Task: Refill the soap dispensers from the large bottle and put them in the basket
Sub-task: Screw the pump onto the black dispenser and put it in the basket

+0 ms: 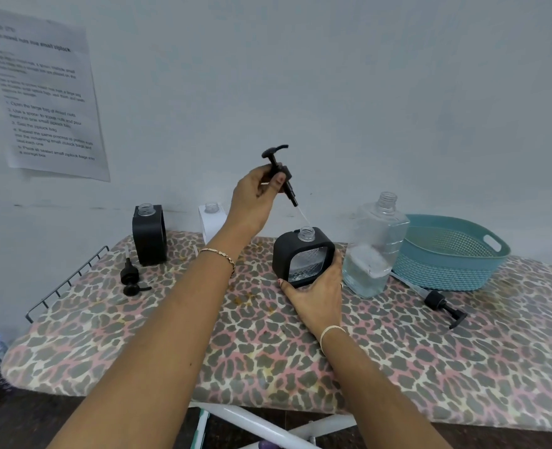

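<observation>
My left hand [258, 192] grips a black pump head [279, 170], held tilted above the table with its clear tube pointing down at the open neck of a black square soap dispenser [302, 254]. My right hand [316, 291] holds that dispenser by its lower front and side. Right of it stands the large clear bottle [373, 251], uncapped, with liquid in its lower third. The teal basket [453, 254] sits behind it at the right. A second black dispenser [149, 234] and a white dispenser [211, 222] stand open at the back.
A black pump [130, 277] lies at the left near a wire rack [67, 283]. Another pump [440, 303] lies in front of the basket. The leopard-print board [268, 351] ends close to me; a paper sheet [44, 98] hangs on the wall.
</observation>
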